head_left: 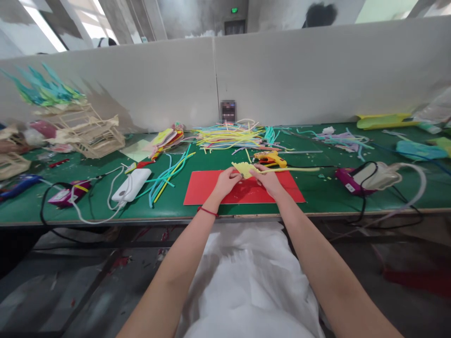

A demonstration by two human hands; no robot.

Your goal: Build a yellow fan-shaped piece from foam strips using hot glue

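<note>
Both my hands meet over a red sheet [211,190] lying on the green table [317,197]. My left hand [227,180] and my right hand [265,177] pinch a small pale yellow foam piece [244,169] from either side, fingers closed on it. A long yellow strip [296,169] runs from the piece to the right. Just behind the piece lies a yellow and orange glue gun [270,158].
A pile of coloured foam strips [229,135] lies behind the red sheet, with teal and yellow strips [169,176] to the left. A white power adapter [131,185], cables, another purple glue gun [347,180] and wooden stick frames [91,134] sit around. A grey partition [282,80] backs the table.
</note>
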